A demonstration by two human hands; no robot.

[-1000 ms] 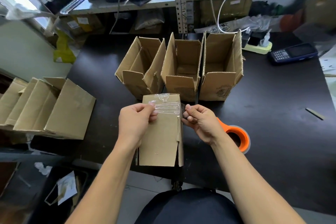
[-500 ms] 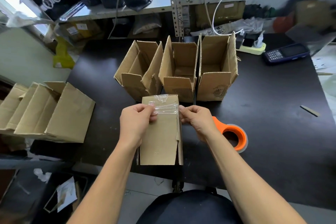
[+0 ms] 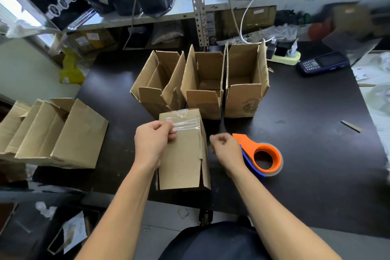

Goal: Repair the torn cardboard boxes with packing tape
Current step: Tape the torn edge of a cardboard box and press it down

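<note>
A small cardboard box (image 3: 181,160) lies on its side at the near edge of the black table (image 3: 316,143). A strip of clear tape (image 3: 186,125) runs across its far end. My left hand (image 3: 153,141) rests on the box's left side and pinches the left end of the strip. My right hand (image 3: 226,150) hovers just right of the box with curled fingers, holding nothing I can see. An orange tape dispenser (image 3: 264,157) with a clear roll lies on the table directly right of that hand.
Three open cardboard boxes (image 3: 202,82) stand in a row behind the taped box. More boxes (image 3: 54,133) lie on their sides at the left. A dark phone (image 3: 321,63), a power strip (image 3: 283,57) and shelving sit at the back.
My right hand has let go of the right end of the tape strip and drawn back to the right, toward the dispenser. The left hand keeps its pinch on the strip.
</note>
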